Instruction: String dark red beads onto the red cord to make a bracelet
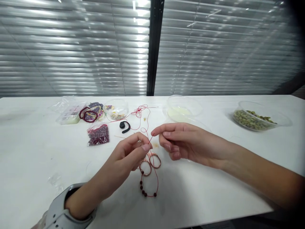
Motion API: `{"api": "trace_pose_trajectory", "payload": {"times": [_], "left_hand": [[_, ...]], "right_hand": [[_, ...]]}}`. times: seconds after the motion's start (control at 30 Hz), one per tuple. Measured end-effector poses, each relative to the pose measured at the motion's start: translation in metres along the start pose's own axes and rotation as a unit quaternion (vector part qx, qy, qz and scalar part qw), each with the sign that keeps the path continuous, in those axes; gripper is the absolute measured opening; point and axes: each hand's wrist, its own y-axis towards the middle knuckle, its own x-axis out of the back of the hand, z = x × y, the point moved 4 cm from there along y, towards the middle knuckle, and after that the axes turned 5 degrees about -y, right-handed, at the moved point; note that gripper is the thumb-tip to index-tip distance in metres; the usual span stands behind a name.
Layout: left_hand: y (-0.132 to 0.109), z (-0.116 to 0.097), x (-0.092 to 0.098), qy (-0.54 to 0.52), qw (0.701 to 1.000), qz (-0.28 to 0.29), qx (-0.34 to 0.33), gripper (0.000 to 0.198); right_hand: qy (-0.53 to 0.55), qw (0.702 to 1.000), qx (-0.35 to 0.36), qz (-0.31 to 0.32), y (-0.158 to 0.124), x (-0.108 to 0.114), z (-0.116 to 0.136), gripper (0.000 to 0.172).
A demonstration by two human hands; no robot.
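My left hand (130,156) and my right hand (181,140) meet above the white table (35,152), each pinching a thin red cord (145,125). Below the left hand the cord hangs in a loop strung with dark red beads (143,189). Two copper-coloured rings (150,163) lie under the left fingers. The cord runs back across the table to a loose tangle (138,111). A grey watch band (60,206) is on my left wrist.
At the back left lie a bag of dark beads (98,135), finished bracelets (90,114), a clear bag (69,114), a small clear bowl (116,109) and a black earpiece (125,126). Clear tubs stand at the centre (182,108) and, holding green pieces, the right (252,119). Window blinds rise behind.
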Motion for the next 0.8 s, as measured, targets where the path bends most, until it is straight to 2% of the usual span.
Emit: {"api": "trace_pose_trajectory", "payload": {"times": [0.1,0.2,0.4,0.57,0.8], "left_hand": [[0.0004,-0.0013,-0.0019,0.007,1.0,0.012,-0.002,0.019],[0.0008,-0.0031,-0.0042,0.003,1.0,0.025,-0.01,0.02],[-0.0016,-0.0048,-0.0053,0.024,0.999,0.031,-0.019,0.02],[-0.002,-0.006,-0.0054,0.03,0.999,0.027,-0.024,0.017],[-0.0011,-0.0068,-0.0064,0.025,0.999,0.02,-0.036,0.02]], "right_hand": [[0.0,1.0,0.014,0.02,0.0011,-0.0007,-0.0034,0.009],[-0.003,0.999,0.022,0.024,0.0031,-0.0006,-0.0068,0.019],[-0.006,0.997,0.066,-0.029,0.0048,0.0024,-0.008,0.011],[0.005,0.996,0.079,-0.031,0.0036,0.0025,-0.0089,0.008],[0.032,0.996,0.064,-0.051,0.004,0.0048,-0.0092,0.012]]}}
